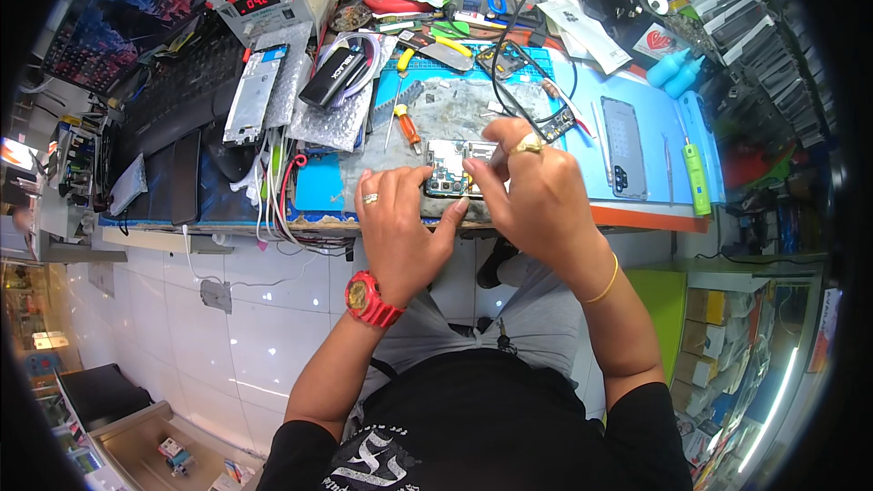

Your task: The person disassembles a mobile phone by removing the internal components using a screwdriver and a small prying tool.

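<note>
An opened smartphone (446,169) with its circuit board bare lies near the bench's front edge, on a worn grey mat (368,184). My left hand (400,223) grips its near left corner, index fingertip at the left side and thumb at the near edge. Over the phone's right part, my right hand (536,191) is closed with thumb and index finger bent toward the board. What those fingers hold, if anything, is hidden. An orange-handled screwdriver (406,125) rests just beyond the phone. Farther right lies a grey phone back cover (623,147).
At the far left stands a power supply (264,2) with a red display. A black box-shaped device (333,77) lies on bubble wrap. Cables, pliers (438,47) and a small circuit board (556,125) crowd the back. A green pen-like tool (696,179) and blue bottles (670,66) are rightward.
</note>
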### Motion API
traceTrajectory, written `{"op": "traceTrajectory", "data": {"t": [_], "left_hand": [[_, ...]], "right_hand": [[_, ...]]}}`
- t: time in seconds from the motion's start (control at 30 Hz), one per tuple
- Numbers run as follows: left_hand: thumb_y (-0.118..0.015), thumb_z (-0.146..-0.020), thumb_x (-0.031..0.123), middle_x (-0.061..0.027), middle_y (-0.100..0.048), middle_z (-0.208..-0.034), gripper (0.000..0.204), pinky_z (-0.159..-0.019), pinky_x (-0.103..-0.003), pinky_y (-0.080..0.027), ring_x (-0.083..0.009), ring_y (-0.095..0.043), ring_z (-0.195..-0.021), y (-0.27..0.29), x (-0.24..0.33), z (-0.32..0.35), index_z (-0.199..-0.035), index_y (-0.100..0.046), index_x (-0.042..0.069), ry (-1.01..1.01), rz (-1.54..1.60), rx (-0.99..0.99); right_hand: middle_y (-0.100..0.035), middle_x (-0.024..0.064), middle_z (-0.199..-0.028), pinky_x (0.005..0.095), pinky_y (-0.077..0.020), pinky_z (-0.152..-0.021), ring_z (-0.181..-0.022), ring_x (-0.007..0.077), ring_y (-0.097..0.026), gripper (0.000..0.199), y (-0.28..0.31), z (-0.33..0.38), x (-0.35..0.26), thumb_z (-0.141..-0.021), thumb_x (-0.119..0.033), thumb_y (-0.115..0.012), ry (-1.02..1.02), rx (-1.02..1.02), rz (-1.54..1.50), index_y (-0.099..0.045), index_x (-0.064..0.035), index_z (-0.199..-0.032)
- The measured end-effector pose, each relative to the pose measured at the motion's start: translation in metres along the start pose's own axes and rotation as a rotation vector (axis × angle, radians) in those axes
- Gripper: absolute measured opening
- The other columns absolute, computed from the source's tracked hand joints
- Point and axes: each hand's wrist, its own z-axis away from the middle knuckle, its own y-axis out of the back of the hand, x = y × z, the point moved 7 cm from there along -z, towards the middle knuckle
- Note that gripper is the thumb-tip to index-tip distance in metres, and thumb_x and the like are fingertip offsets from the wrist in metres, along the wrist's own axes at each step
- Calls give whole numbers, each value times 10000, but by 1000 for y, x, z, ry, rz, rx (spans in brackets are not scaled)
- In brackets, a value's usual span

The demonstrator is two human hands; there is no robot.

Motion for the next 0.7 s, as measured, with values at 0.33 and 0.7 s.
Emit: {"op": "traceTrajectory", "data": {"t": [0.33,0.7], "left_hand": [[-828,-797,277,-142,-633,-1125,518,-1126,-543,-303,-332,-584,-1096,-3,-3,4,-1166,-588,4,-8,-4,15],[-830,-802,287,-154,-623,-1128,545,-1133,-550,-301,-345,-579,-1103,-2,-3,6,-1187,-576,-3,-17,-4,16]], "right_hand": [[-685,164,-928,364,-559,-582,-635,272,-701,317,2,1,-5,-825,-9,-771,37,68,-3,-575,55,-1066],[-675,164,-874,344,-575,-616,-706,254,-730,374,3,0,1,-825,-20,-773,-38,47,-48,-549,36,-1119]]}}
